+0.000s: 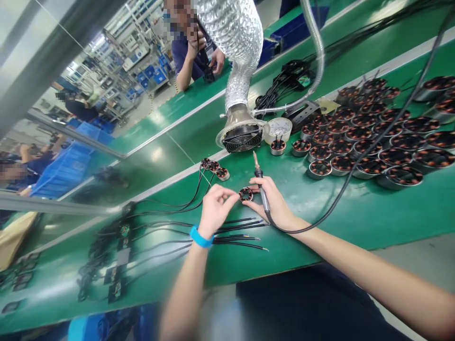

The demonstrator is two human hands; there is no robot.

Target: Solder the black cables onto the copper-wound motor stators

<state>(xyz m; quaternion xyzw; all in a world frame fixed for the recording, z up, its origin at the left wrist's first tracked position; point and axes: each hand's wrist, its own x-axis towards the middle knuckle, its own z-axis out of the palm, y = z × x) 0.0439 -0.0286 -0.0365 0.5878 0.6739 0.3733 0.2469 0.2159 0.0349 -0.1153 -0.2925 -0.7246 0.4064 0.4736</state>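
Observation:
My left hand, with a blue wristband, is pinched on a small round motor stator with copper windings, just above the green bench. My right hand also touches the stator with its fingertips while gripping a soldering iron, tip pointing up and away. Its black cord runs off to the right. Several black wires with stripped ends lie under my wrists.
A fume extractor fan on a silver flexible duct stands just behind. Many wound stators crowd the right. Three small stators with leads lie to the left, circuit boards nearer. A person sits across the line.

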